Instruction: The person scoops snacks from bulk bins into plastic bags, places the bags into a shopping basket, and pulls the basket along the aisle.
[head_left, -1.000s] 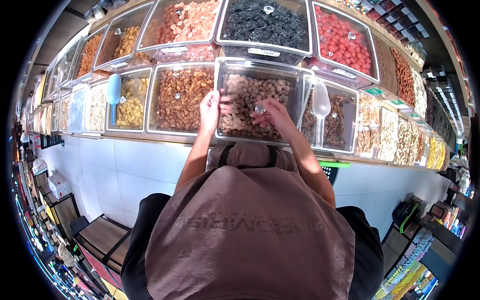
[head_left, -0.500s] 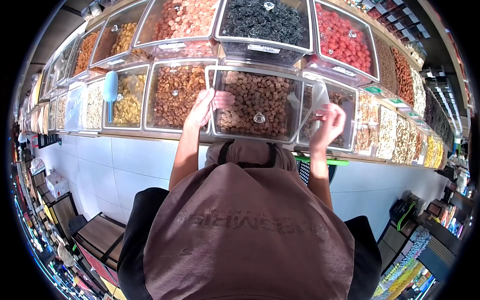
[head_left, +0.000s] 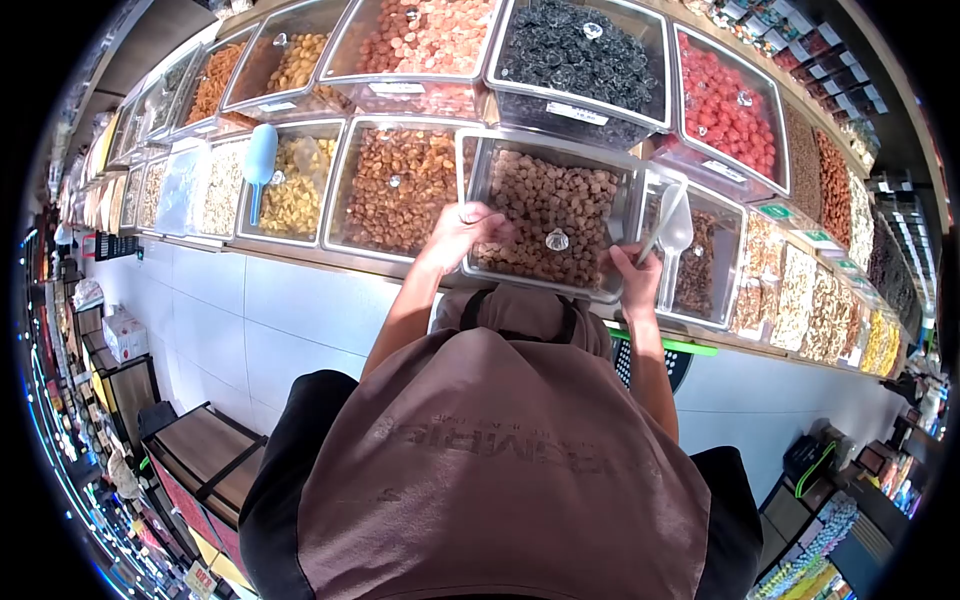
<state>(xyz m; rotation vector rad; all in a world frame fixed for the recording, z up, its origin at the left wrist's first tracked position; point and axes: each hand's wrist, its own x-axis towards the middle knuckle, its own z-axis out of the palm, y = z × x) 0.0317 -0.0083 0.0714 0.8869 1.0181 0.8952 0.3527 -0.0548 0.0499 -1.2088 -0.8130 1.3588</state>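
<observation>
In front of me is a clear bin of brown, lumpy dried fruit (head_left: 555, 190), covered by a transparent lid (head_left: 520, 268) with a faceted knob. My left hand (head_left: 466, 236) is closed at the lid's left edge, its fingertips slightly blurred over the lid. At the lid's lower right corner, my right hand (head_left: 637, 277) pinches the edge between thumb and fingers. Just right of that hand, a translucent scoop (head_left: 676, 232) lies on the neighbouring bin of dark pieces (head_left: 697, 275).
A blue scoop (head_left: 260, 160) rests on a bin of yellow pieces (head_left: 300, 185). Behind stand bins of dark dried fruit (head_left: 570, 60) and red dried fruit (head_left: 725, 120). A black basket with a green rim (head_left: 690, 347) is below the counter edge, right of my body.
The view has shifted, so the bins appear farther right. My right hand has lowered from above the scoop to the lid's right edge. The left hand's fingers have curled at the left edge.
</observation>
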